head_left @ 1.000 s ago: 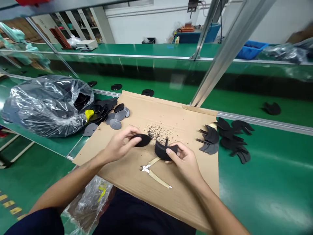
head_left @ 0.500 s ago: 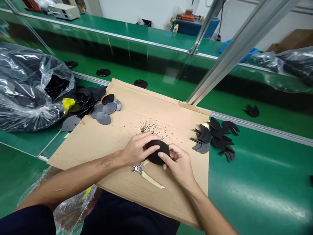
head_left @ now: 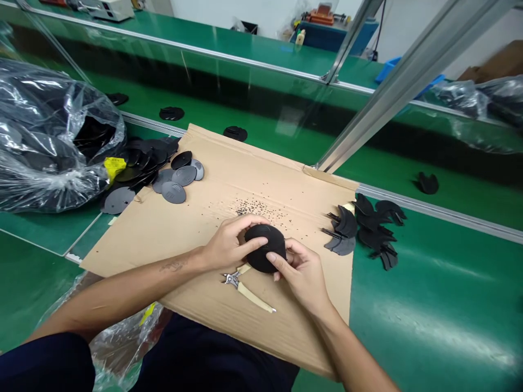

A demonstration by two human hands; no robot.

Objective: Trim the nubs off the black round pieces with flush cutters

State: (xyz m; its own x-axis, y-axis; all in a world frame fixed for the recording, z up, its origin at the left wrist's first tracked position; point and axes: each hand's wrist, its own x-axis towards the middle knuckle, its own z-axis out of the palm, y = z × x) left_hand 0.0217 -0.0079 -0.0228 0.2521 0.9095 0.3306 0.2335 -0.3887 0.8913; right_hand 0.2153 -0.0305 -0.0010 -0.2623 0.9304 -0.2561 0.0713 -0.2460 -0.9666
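Observation:
A round black plastic part [head_left: 263,245] is held just above a brown cardboard sheet [head_left: 196,228]. My left hand [head_left: 229,245] grips its left edge with curled fingers. On the other side my right hand [head_left: 302,275] pinches its right edge, thumb on top. Small cutting pliers [head_left: 245,286] with cream handles lie on the cardboard right below the part. Black crumbs [head_left: 255,208] are scattered just beyond my hands.
A clear plastic bag [head_left: 44,141] full of black parts lies at the left, with grey and black discs [head_left: 175,177] spilled beside it. A heap of black curved pieces [head_left: 368,228] sits at the cardboard's right edge. Slanted metal posts [head_left: 392,81] rise behind.
A second ago each hand held a separate black piece. They came together, and now both hands grip one round black part. The view tilted down slightly.

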